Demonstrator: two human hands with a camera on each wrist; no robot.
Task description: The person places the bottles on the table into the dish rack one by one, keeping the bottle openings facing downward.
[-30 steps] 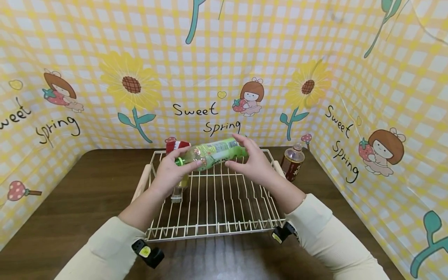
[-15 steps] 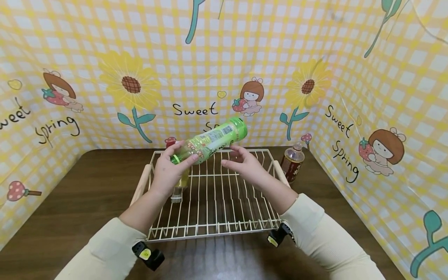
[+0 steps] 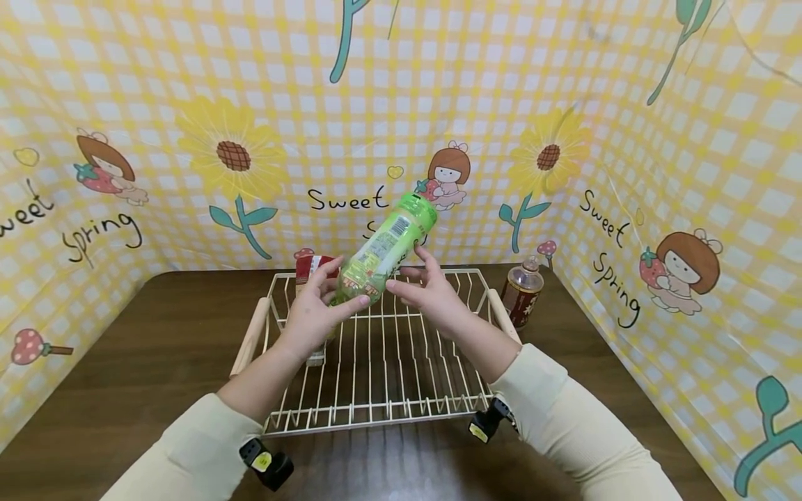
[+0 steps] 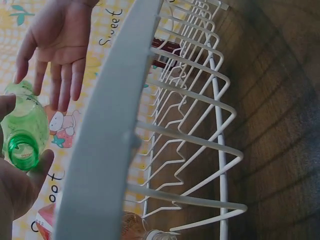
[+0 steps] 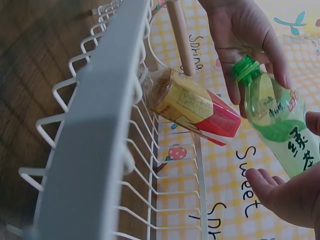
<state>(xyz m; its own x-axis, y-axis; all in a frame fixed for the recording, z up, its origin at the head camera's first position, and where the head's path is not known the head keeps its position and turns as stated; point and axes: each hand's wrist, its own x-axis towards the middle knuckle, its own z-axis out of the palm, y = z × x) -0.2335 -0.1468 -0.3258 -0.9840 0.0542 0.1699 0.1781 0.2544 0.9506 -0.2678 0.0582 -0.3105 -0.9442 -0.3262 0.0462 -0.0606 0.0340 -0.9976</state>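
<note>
A green tea bottle is held in the air above the wire rack, tilted with its base up and away to the right. My left hand grips it near the neck end, thumb on one side and fingers on the other. The green neck shows beside that hand in the right wrist view. My right hand is at the bottle's right side, its fingers fairly straight and spread; whether it touches is hard to tell. Behind my left hand, a bottle with a red and yellow label lies in the rack, neck toward me.
The white wire rack with wooden side handles stands on a dark wooden table. A bottle with a dark red label stands upright right of the rack. Checked cloth hangs behind and along the sides.
The green tea bottle has tipped steeper, its base rising up and away. My right hand came off the base end and shifted left along the bottle; my left hand kept its grip.
</note>
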